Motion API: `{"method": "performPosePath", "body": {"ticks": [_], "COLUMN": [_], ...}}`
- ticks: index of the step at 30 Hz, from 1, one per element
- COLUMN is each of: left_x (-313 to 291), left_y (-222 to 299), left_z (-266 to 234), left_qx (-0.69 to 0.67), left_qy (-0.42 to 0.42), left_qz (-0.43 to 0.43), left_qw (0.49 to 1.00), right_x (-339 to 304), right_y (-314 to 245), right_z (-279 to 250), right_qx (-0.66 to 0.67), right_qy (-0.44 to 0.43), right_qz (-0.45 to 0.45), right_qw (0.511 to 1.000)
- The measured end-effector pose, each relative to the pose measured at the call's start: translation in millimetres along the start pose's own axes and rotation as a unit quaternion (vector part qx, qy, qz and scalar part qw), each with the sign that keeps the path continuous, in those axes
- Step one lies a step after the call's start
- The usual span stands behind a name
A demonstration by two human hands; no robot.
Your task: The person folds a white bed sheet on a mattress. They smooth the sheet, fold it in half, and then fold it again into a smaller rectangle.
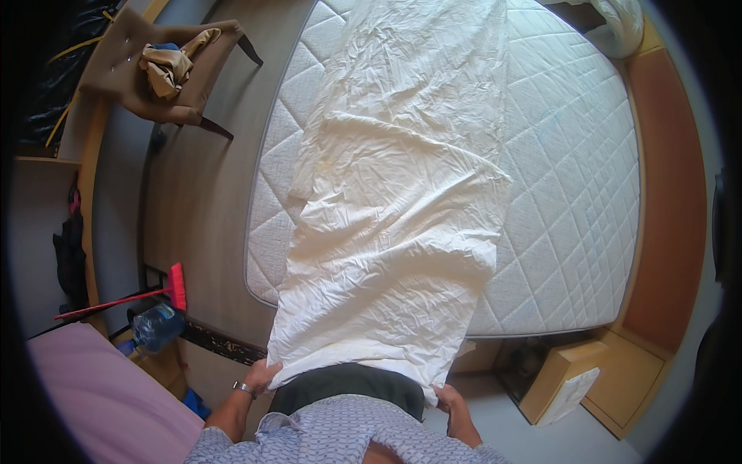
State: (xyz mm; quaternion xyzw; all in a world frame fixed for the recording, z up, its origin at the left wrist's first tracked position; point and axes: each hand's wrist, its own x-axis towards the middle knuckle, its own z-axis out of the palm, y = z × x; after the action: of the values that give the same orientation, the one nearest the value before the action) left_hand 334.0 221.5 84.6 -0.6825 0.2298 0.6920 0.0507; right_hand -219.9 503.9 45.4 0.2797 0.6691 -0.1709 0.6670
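A long white wrinkled sheet [394,232] runs across the quilted mattress [564,193] and hangs toward me over its near edge. My left hand [263,376] is closed on the sheet's near left corner, a watch on that wrist. At the near right corner my right hand [448,397] grips the same sheet. Between the two hands the sheet's near edge is drawn across in front of my waist. Farther off, the cloth lies doubled or creased, with its folds running crosswise. The fingertips of both hands are partly hidden by the cloth.
A brown chair [162,39] with crumpled clothing [168,69] stands far left. Nearer on the left are a red broom [177,286], a large clear bottle [157,329] and a pink-covered surface [116,394]. A wooden headboard [668,201] and box-like cabinet [560,379] are at the right.
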Motion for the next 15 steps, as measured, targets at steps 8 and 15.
{"method": "performPosePath", "body": {"ticks": [8,15], "left_x": [3,8], "left_y": [-27,33], "left_z": [-11,-50], "left_qx": [0.024,0.128], "left_qy": [-0.018,0.007], "left_qz": [-0.018,0.028], "left_qw": [0.999,0.991], "right_x": [1,-12], "right_y": [31,53], "right_z": [14,42], "right_qx": [-0.011,0.053], "right_qy": [0.0,0.011], "right_qz": [0.035,0.025], "right_qw": [0.999,0.998]}}
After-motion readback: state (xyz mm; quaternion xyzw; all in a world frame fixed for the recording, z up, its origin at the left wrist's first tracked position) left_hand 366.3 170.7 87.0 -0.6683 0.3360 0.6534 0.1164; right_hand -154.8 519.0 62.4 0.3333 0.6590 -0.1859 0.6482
